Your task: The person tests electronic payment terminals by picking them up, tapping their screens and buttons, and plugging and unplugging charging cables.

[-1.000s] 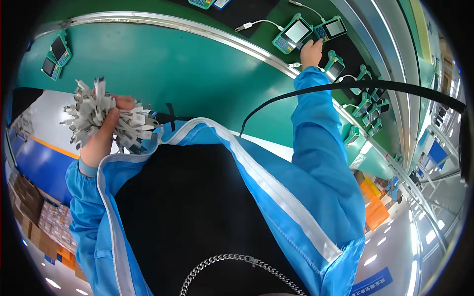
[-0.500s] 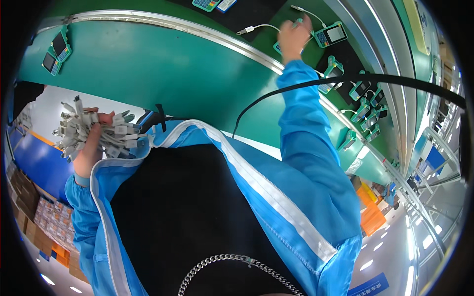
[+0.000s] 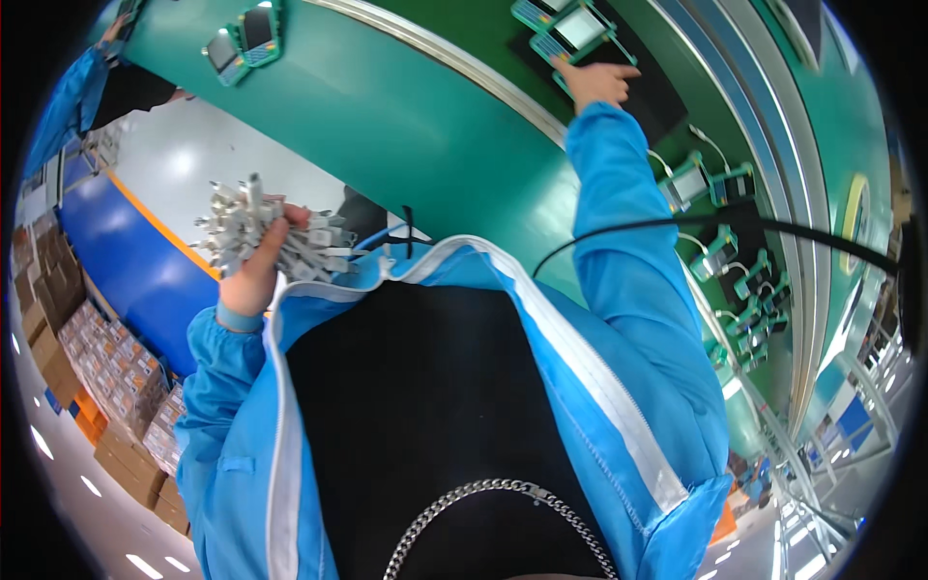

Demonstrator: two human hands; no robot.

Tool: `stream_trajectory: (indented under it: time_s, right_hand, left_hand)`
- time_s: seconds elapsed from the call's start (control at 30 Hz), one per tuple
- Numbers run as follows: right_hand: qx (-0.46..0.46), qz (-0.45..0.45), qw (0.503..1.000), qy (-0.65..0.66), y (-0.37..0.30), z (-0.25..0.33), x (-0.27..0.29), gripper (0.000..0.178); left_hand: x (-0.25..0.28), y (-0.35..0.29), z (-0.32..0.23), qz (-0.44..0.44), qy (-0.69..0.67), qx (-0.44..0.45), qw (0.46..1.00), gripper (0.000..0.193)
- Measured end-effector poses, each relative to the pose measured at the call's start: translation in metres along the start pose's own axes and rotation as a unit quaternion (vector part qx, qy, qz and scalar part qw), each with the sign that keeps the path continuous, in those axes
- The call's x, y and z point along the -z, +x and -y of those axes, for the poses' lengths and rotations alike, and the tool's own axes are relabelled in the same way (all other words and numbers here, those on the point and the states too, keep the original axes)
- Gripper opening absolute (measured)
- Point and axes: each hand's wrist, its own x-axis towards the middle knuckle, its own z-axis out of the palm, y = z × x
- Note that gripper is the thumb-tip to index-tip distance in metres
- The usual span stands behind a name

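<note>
Head view: a thick bundle of white cables [image 3: 237,227] is clenched in the left hand [image 3: 256,271], left of centre in the frame, connectors fanned out; it is held up off the table [image 3: 416,126]. The right hand [image 3: 599,85] is stretched to the upper right, fingers part spread, thumb side right at the lower edge of a green-framed terminal [image 3: 580,29]; whether that edge is gripped can't be told. Another terminal [image 3: 541,10] is cut off by the top edge, just beside it. Black mat [image 3: 662,101] is seen just right of the hand. Cabled terminals [image 3: 720,253] are lined up down the right side, white leads attached. Two terminals [image 3: 259,37] are placed side by side, upper left, on the table. A co-worker's blue sleeve [image 3: 72,106] is seen at far upper left. The right sleeve [image 3: 623,193] is crossed by a black cord [image 3: 773,225].
</note>
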Motion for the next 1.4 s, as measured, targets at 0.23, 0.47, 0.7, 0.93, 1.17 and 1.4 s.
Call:
stream_trajectory:
  time_s: [0.23,0.47,0.7,0.93,1.17,1.4]
  right_hand:
    - [0.011,-0.026,0.999,0.03,-0.05,0.008,0.002,0.107]
    - [0.195,0.027,0.98,0.014,-0.218,0.127,-0.049,0.1]
    - [0.267,-0.062,0.951,0.145,-0.201,0.223,-0.12,0.096]
    - [-0.072,-0.171,0.982,0.028,-0.041,0.093,-0.087,0.119]
    - [-0.097,-0.119,0.987,-0.049,0.004,0.082,-0.074,0.116]
    - [0.038,-0.055,0.886,0.459,-0.127,0.121,-0.047,0.053]
  left_hand:
    - [0.129,0.058,0.001,0.006,-0.142,0.001,0.99,0.025]
    - [0.223,0.13,-0.044,0.112,-0.049,-0.006,0.992,0.012]
    - [0.267,0.173,-0.037,0.15,-0.027,0.012,0.988,0.021]
    - [0.279,0.157,-0.013,-0.021,-0.052,0.106,0.993,0.018]
    - [0.252,0.155,-0.006,-0.061,0.025,0.057,0.996,0.01]
    - [0.213,0.186,-0.045,0.059,-0.071,0.01,0.996,0.024]
